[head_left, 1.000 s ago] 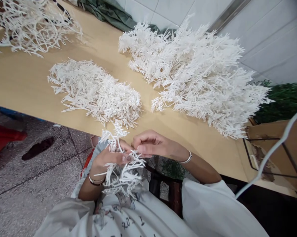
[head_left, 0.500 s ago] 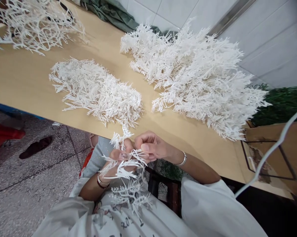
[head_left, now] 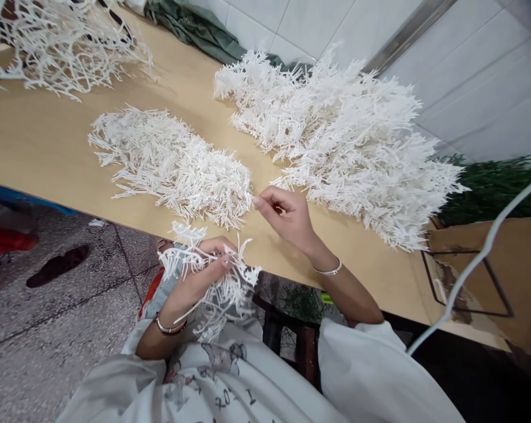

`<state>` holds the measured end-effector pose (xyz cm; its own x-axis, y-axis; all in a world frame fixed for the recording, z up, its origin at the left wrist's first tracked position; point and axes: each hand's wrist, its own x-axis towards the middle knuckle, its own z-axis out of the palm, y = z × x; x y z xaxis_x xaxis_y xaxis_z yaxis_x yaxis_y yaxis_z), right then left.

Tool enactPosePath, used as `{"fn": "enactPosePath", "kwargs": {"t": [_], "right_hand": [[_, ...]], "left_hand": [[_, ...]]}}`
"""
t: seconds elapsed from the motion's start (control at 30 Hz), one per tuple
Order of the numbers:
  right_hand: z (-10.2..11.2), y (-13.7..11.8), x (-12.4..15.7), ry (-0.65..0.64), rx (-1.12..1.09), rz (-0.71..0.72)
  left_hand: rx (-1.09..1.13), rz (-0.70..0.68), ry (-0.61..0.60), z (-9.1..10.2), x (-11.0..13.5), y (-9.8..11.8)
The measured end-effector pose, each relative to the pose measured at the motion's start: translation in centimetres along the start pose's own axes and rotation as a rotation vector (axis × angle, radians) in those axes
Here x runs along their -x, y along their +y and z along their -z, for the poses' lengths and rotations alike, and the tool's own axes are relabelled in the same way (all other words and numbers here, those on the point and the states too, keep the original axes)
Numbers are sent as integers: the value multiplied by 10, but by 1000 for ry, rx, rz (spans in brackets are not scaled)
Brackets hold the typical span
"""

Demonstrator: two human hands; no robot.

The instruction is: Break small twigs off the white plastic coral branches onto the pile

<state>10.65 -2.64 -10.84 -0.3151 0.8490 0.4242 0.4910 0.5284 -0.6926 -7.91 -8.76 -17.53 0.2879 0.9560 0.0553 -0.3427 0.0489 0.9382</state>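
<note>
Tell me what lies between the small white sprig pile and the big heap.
Head view: bare table, with the right hand at the near end, fingertips by the small pile's edge.

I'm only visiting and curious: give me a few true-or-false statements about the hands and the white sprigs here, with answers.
1. The left hand holds a bunch of white sprigs. True.
2. The right hand lies in the person's lap. False: it is out over the table, fingertips at the edge of the smaller pile.
3. The bigger pile lies to the right of the smaller pile. True.
4. The sprigs on the table are green. False: both piles are white.
5. A green cloth lies at the table's far end. True.
</note>
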Motion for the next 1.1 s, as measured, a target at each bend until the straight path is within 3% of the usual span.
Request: {"fn": "enactPosePath", "kwargs": {"t": [0.13,0.23,0.33,0.47,0.6,0.77,0.93,1.0,1.1], "right_hand": [[-5,26,-5,55,244,-83],[-8,28,-4,112,308,-96],[-8,13,1,86,93,-54],[-9,-13,9,-330,-305,-29],[-9,-23,16,-493,-393,-113],[-8,-24,18,-539,-498,-154],[-15,-31,24,-600,-846,-302],[-20,-30,27,-597,-1015,-274],[-21,-24,26,-429,-1124,-159]], "left_hand": [[-68,-96,94,-12,1,15],[-122,-111,181,-18,1,22],[-162,-90,210,-16,2,21],[-214,-52,175,-3,2,11],[-180,24,73,3,1,7],[-7,119,-3,1,1,15],[294,258,-171,-6,0,6],[448,226,-230,-11,-2,2],[664,105,-236,-15,-6,1]]}}
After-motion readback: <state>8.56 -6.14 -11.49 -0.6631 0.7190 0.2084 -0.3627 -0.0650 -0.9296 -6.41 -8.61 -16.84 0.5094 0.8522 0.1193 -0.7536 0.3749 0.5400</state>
